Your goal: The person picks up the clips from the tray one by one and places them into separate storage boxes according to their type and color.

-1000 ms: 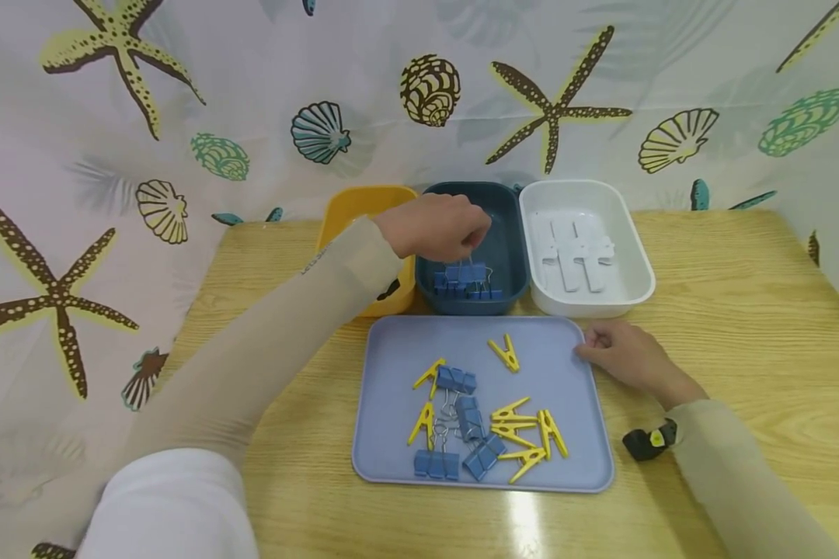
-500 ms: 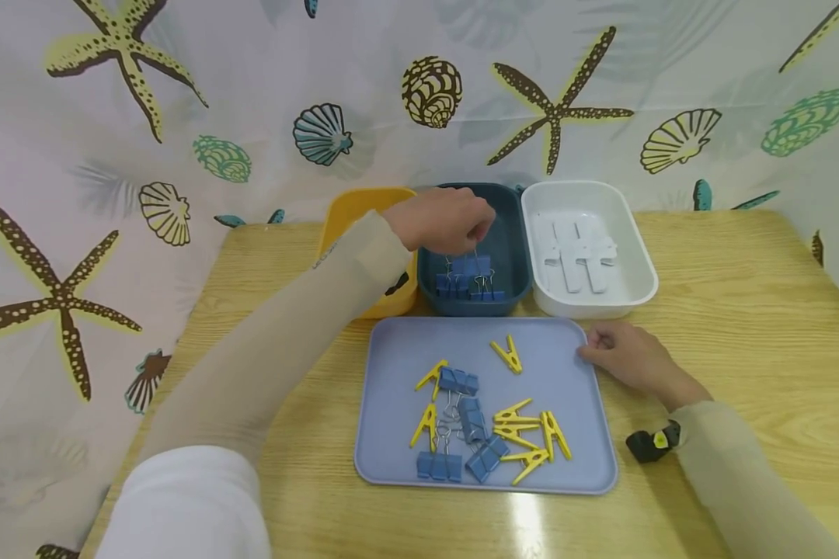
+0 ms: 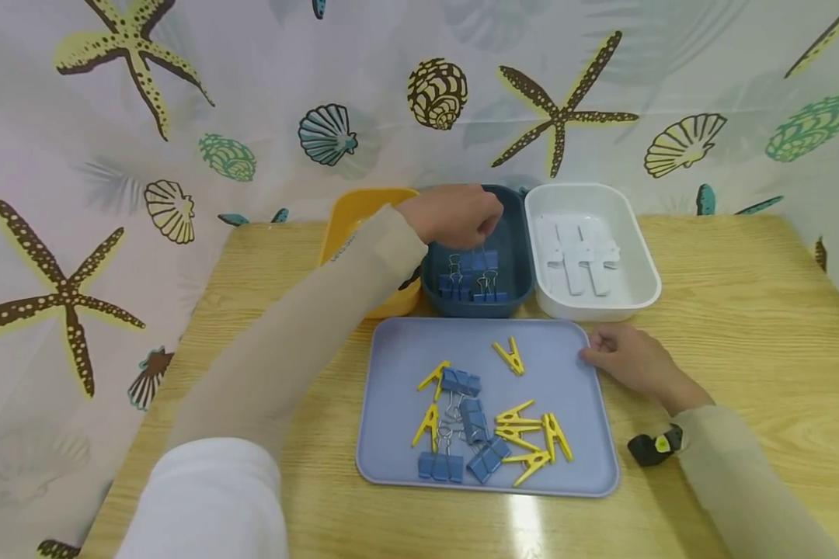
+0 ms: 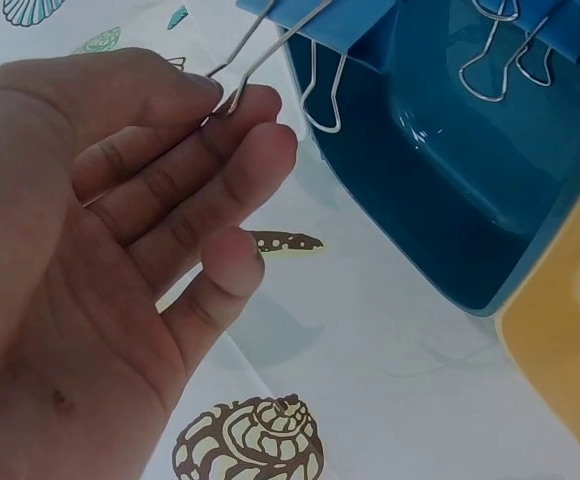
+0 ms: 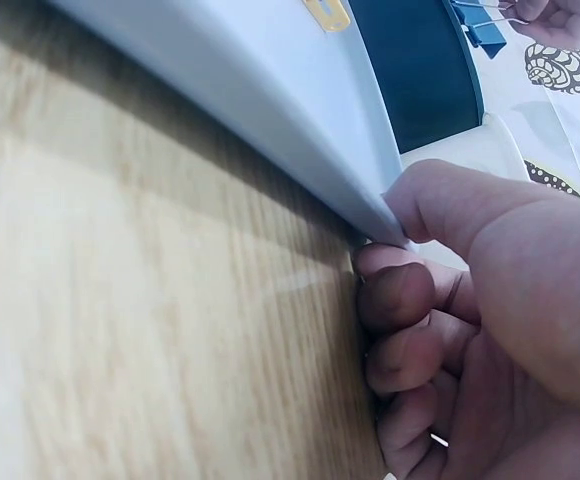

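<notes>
My left hand [image 3: 457, 216] is over the dark blue bin [image 3: 513, 233], thumb and fingertips pinching the wire handle of a blue binder clip [image 4: 365, 30]. More binder clips [image 3: 454, 286] lie in that bin beneath it. My right hand [image 3: 629, 359] holds the right edge of the lavender tray [image 3: 405, 341], its thumb on the rim and the other fingers curled below, as the right wrist view shows. On the tray are several blue binder clips [image 3: 440, 466] and several yellow clothespins [image 3: 509, 355].
A yellow bin [image 3: 342, 213], partly covered by my left forearm, stands left of the blue one. To the right, a white bin [image 3: 639, 264] contains white clips [image 3: 575, 268]. Behind the wooden table [image 3: 727, 303] hangs a shell-patterned cloth [image 3: 377, 70].
My left hand has shifted slightly right over the blue bin, with the binder clip still in its fingers. The right hand keeps its grip on the tray edge.
</notes>
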`<state>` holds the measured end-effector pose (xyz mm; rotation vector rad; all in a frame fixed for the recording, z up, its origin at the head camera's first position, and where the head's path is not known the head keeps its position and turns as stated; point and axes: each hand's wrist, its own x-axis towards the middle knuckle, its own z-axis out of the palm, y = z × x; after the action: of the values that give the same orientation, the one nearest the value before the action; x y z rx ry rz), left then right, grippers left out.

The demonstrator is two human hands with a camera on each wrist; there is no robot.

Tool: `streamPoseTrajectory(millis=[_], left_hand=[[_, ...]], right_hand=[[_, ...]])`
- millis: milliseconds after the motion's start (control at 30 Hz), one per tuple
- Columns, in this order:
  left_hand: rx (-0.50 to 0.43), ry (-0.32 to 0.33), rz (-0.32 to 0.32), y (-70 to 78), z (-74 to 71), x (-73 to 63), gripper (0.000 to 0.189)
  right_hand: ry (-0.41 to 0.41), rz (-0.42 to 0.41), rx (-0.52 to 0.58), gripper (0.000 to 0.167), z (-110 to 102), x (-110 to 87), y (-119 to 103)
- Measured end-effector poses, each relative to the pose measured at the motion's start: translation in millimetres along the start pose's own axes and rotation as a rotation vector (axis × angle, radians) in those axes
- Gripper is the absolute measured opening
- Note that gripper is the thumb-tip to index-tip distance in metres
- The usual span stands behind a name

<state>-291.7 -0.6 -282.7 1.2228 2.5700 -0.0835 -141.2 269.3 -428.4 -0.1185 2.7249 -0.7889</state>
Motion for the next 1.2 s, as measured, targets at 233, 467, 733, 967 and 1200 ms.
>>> streamPoseTrajectory(millis=[233, 467, 733, 967, 1200], left_hand=[[0.038, -0.011, -0.015, 4.6, -1.2, 7.2, 0.009], [0.069, 0.003, -0.006, 9.5, 0.8, 13.5, 0.009], [0.055, 0.026, -0.007, 9.4, 2.1, 19.1, 0.011], [0.045, 0.025, -0.006, 7.6, 5.1, 25.3, 0.012], [0.06, 0.039, 0.006, 6.3, 10.2, 33.0, 0.013]], right_hand=[[0.003, 0.001, 0.006, 0.023, 0, -0.5, -2], [0.008, -0.006, 0.01, 0.023, 1, -1.1, -1], [0.013, -0.002, 0.003, 0.022, 1, -1.2, -1], [0.011, 0.004, -0.004, 0.022, 2, 0.3, 1], [0.015, 0.003, -0.008, 0.022, 1, -0.2, 1]])
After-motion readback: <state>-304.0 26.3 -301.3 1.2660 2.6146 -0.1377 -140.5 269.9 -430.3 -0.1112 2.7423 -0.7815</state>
